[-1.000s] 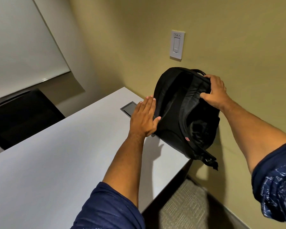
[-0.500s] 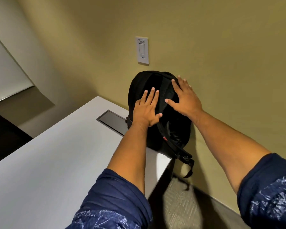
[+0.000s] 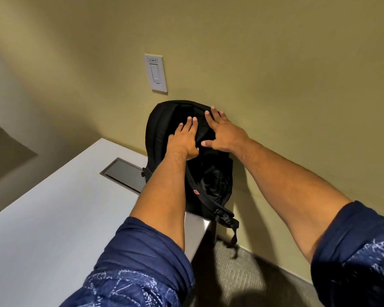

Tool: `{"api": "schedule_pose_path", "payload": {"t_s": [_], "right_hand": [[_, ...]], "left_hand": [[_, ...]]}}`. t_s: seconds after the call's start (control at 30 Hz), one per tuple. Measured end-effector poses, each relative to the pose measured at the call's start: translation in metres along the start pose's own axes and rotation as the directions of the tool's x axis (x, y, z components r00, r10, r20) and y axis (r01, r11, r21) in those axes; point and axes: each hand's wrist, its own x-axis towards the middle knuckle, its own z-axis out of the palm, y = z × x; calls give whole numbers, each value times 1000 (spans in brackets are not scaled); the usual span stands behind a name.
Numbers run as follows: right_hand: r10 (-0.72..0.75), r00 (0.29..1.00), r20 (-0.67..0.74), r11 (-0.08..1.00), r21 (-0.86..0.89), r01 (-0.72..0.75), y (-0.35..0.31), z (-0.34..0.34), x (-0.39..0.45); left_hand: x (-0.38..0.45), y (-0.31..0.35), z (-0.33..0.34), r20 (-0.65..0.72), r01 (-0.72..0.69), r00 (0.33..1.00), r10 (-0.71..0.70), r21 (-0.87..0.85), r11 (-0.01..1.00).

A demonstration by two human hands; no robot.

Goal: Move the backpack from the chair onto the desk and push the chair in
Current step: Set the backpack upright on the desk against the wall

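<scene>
A black backpack (image 3: 211,182) stands upright on the far right corner of the white desk (image 3: 53,218), leaning against the olive wall. One strap with a buckle hangs over the desk's edge. My left hand (image 3: 183,140) lies flat on the pack's upper front, fingers apart. My right hand (image 3: 223,132) presses flat beside it, nearer the wall, fingers spread. Neither hand grips anything. The chair is out of view.
A grey recessed cable hatch (image 3: 125,173) sits in the desk just left of the pack. A white wall switch (image 3: 156,73) is above it. Grey carpet (image 3: 235,275) shows below the desk's right edge.
The backpack went from held tilted by its top to standing against the wall. My right hand let go of the top and both palms now rest flat on it.
</scene>
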Motion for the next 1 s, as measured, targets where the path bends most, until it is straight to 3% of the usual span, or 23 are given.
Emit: {"api": "schedule_pose_path", "payload": {"t_s": [0.23,0.43,0.67,0.87,1.0], "right_hand": [[-8,999,36,999,31,7,2,-3,-3],[14,986,-164,985,171,15,-14,11,-19],[-163,909,-384,985,-116,128,-33,48,-52],[-287,875,-391,946,-257,195,-55,79,-81],[-305,883,-356,937,-280,210,-67,96,-100]], "left_hand": [[-4,-5,-1,30,4,1000,-5,23,1000],[-30,-14,13,-152,-24,988,23,-2,1000],[-75,-54,30,-263,-17,965,20,12,1000],[-120,-92,59,-313,-8,950,10,8,1000],[-151,-105,84,-258,0,966,5,20,1000]]}}
